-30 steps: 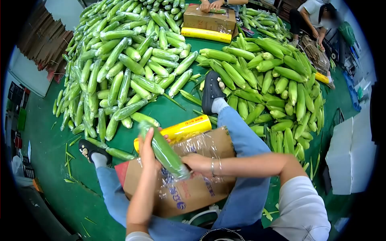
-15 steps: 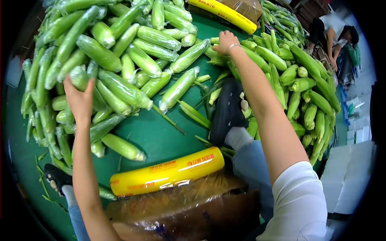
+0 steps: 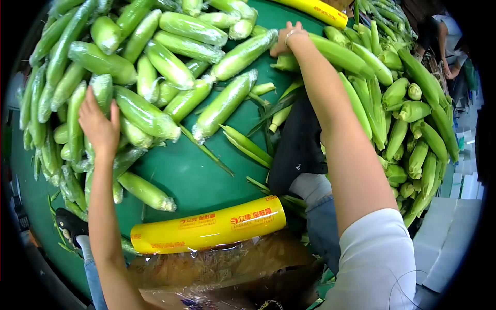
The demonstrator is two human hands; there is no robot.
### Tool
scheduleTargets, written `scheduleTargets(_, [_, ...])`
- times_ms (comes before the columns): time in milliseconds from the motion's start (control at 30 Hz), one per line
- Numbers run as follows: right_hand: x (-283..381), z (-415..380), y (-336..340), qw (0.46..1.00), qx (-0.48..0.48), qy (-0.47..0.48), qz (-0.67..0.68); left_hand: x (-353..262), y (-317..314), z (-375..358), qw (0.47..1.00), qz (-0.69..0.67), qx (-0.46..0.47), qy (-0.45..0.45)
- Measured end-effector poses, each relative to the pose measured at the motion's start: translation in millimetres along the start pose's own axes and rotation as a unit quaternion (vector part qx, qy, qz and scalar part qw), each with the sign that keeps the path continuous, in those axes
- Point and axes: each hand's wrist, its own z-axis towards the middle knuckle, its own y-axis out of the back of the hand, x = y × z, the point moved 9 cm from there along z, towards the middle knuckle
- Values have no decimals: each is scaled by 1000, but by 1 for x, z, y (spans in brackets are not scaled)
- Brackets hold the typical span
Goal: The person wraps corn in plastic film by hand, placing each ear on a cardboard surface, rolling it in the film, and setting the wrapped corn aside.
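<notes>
My left hand [image 3: 101, 126] lies against a film-wrapped ear of corn [image 3: 102, 89] on the left pile, thumb and fingers apart on either side of it. Other wrapped ears of corn [image 3: 147, 113] surround it. My right hand [image 3: 287, 40], with a bracelet at the wrist, is closed at the end of an unwrapped green ear of corn [image 3: 343, 57] at the edge of the right pile; the fingertips are partly hidden. One wrapped ear [image 3: 245, 54] lies just left of that hand.
A yellow roll of cling film [image 3: 209, 225] rests on a film-covered cardboard box [image 3: 222, 263] before me. Another yellow roll [image 3: 315, 11] is at the back. Unwrapped corn [image 3: 413, 111] is heaped right, beside my shoe [image 3: 292, 150]. A person [image 3: 449, 44] bends at far right.
My view has shifted closer. The left hand's fingers have loosened around the wrapped ear. My right hand has moved slightly up and left, and the unwrapped ear beside it has shifted.
</notes>
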Motion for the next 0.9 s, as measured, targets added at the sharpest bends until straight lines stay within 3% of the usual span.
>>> scheduleTargets(133, [-4,-17,-3,999,21,23,-5,2,1,-1,1000,0,11,16])
scheduleTargets(233, [-44,-23,0,980,-16,54,189,2,2,-3,998,-7,26,53])
scheduleTargets(267, [-67,-36,-5,967,21,61,247,4,0,-4,997,-14,34,70])
scheduleTargets(300, [-91,-53,-8,949,58,67,301,3,0,-5,997,-21,31,71])
scheduleTargets(367, [-139,-87,-24,893,-39,103,437,5,-1,-5,994,-26,37,95])
scheduleTargets(433, [-171,-136,-48,788,57,-3,613,4,-1,-8,994,-35,31,103])
scheduleTargets(500, [-187,-186,-67,815,149,44,558,3,2,-5,994,-39,22,99])
scheduleTargets(567, [-209,-235,-88,817,92,36,568,6,-1,-7,992,-57,43,105])
scheduleTargets(633, [-224,-283,-118,925,126,-22,357,7,1,-6,991,-66,45,105])
scheduleTargets(667, [-213,-288,-98,925,125,-22,357,7,0,-5,992,-69,43,100])
scheduleTargets(733, [-158,-303,-18,996,56,47,47,8,-4,-9,992,-76,44,95])
scheduleTargets(800, [-115,-253,55,969,-120,110,187,5,0,-9,992,-82,41,86])
scheduleTargets(833, [-95,-222,77,926,-271,202,166,5,1,-9,990,-104,38,89])
scheduleTargets(900, [-72,-125,75,963,-213,130,101,8,-2,-10,991,-99,32,88])
